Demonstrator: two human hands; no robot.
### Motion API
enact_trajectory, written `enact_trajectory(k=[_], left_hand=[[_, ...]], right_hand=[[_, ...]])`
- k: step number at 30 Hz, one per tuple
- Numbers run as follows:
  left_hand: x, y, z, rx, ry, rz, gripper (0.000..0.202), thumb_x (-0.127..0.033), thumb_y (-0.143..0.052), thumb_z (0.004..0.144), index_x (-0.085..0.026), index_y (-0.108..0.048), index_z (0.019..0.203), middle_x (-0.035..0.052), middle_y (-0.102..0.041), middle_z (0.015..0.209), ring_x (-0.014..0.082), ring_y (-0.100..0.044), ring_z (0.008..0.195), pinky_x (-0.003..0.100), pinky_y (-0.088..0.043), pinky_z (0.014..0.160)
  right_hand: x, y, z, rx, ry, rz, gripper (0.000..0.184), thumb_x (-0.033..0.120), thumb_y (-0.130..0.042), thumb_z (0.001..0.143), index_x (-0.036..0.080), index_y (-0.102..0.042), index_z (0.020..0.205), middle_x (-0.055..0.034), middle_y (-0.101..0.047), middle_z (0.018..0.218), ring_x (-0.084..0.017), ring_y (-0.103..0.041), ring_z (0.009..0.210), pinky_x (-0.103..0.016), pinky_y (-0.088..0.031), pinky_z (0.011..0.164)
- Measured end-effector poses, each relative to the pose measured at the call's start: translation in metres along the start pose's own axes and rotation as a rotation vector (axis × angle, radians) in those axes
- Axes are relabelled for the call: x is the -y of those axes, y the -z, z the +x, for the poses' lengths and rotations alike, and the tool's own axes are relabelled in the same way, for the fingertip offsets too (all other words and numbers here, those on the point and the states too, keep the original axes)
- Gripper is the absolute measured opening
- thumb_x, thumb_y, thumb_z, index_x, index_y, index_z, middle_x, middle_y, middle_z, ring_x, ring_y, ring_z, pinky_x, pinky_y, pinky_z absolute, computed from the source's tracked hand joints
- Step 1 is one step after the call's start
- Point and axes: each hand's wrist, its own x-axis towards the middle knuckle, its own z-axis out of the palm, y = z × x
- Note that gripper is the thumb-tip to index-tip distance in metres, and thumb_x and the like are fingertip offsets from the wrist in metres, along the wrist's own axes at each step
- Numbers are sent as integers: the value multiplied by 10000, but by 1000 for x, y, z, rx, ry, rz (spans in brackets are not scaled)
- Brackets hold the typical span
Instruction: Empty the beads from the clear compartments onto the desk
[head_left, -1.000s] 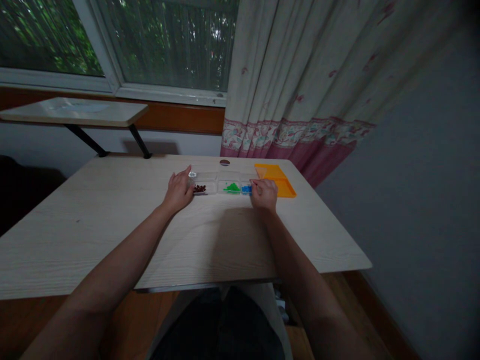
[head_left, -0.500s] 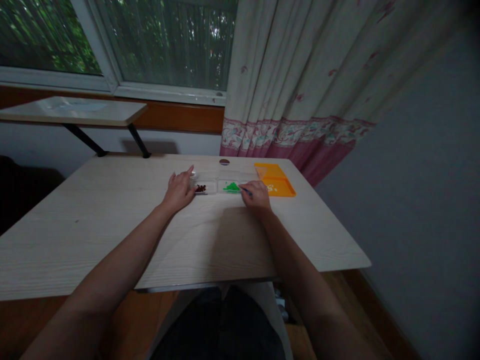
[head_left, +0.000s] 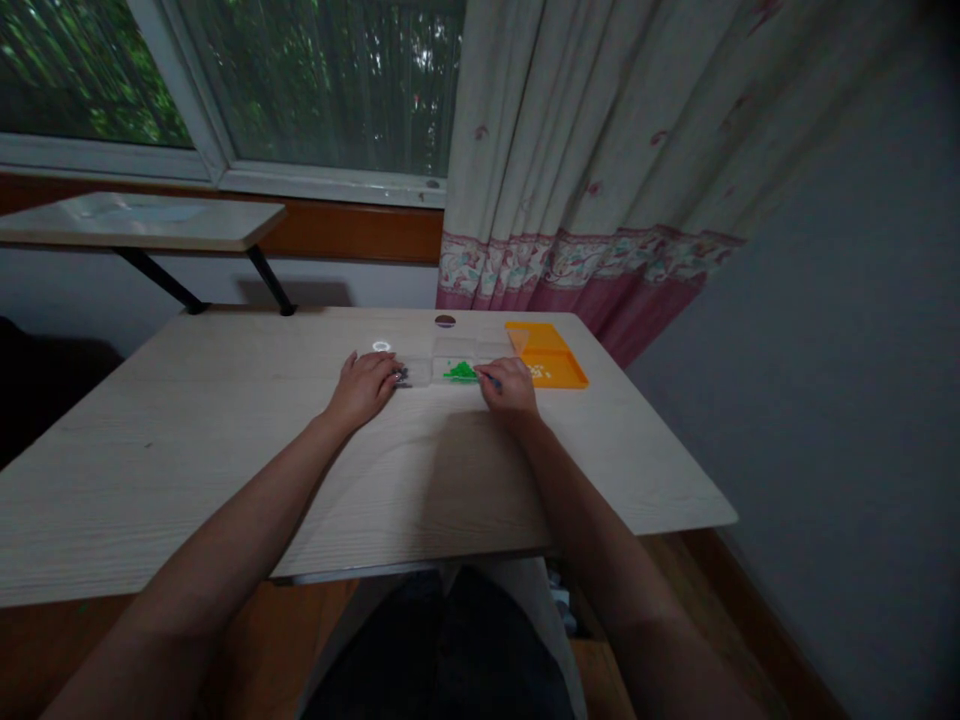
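The clear compartment box [head_left: 431,362] lies toward the far edge of the table [head_left: 225,450], just right of its middle. 1 of its compartments holds a small heap of green beads [head_left: 461,371]. My right hand [head_left: 511,386] rests on the table at the near right end of the box. Its fingers are pinched together on a thin tool [head_left: 491,380], whose tip points left and sits just beside the green heap. My left hand [head_left: 366,385] lies palm down over the left end of the box, fingers bent across it. Whether they close on anything there I cannot tell. A little dark cluster [head_left: 403,375] shows just past my left fingertips.

Just right of the box sits an orange tray [head_left: 551,345], with a few pale specks [head_left: 537,372] in its near part. Beyond my left hand a small white ring [head_left: 382,346] lies on the table, and a dark round disc [head_left: 445,321] sits near the far edge. Further off are a 2nd tabletop [head_left: 150,218] at far left, a window [head_left: 300,90], and a flowered curtain [head_left: 585,180] at far right.
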Motion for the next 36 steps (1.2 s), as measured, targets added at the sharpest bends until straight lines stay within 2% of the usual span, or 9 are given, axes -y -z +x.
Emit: enact_trajectory(k=[5,10,14,17,21,25,30,36], left_hand=[[0,0,1,14,36,7,366,-396,-414,1005,-274,-629,1275,82,-609,1386,260,-508,1324,583,-246,1169],[3,-2,3,21,22,28,386,-415,-421,1005,-309,-626,1315,66,-601,1402,261,-516,1317,556,-293,1147],[3,-5,2,4,14,43,382,-411,-428,1002,-327,-635,1312,60,-605,1396,267,-513,1321,546,-304,1145],[0,-7,0,-4,9,58,383,-399,-430,1004,-329,-624,1326,64,-592,1412,263,-499,1338,551,-279,1161],[-2,-10,-2,-2,14,68,376,-378,-429,1006,-336,-618,1329,65,-575,1433,261,-485,1354,578,-244,1171],[-3,-9,-2,-1,29,68,368,-379,-434,1003,-345,-626,1314,64,-577,1432,263,-488,1351,585,-244,1169],[-5,-9,-2,-17,23,57,379,-386,-427,1004,-334,-624,1323,69,-581,1425,266,-488,1349,582,-234,1175],[-4,-12,-2,-30,18,51,380,-381,-418,1008,-326,-623,1324,65,-581,1425,268,-493,1341,577,-245,1168]], right_hand=[[6,1,0,0,-23,-21,297,315,-515,954,224,-755,1102,-84,-712,1040,-246,-543,1031,-380,-383,946],[27,14,9,-41,-33,-95,318,311,-486,966,246,-728,1163,-98,-685,1100,-274,-510,1095,-426,-342,979],[39,22,30,-42,-28,-185,463,288,-519,937,196,-568,1389,-148,-626,1248,-325,-469,1180,-476,-324,1017],[42,21,49,-34,-13,-229,567,275,-537,920,169,-461,1472,-169,-559,1366,-346,-434,1248,-503,-302,1059],[46,14,71,7,51,-248,564,233,-518,920,145,-449,1473,-168,-502,1463,-338,-373,1355,-543,-199,1155],[48,9,82,95,76,-258,485,162,-456,928,153,-524,1407,-154,-550,1435,-320,-349,1407,-601,-83,1194],[48,13,71,148,86,-266,484,143,-449,915,165,-540,1390,-129,-602,1383,-305,-334,1440,-614,-62,1207],[43,16,27,156,158,-231,533,133,-468,883,174,-528,1412,-111,-590,1415,-281,-322,1464,-606,-17,1223]])
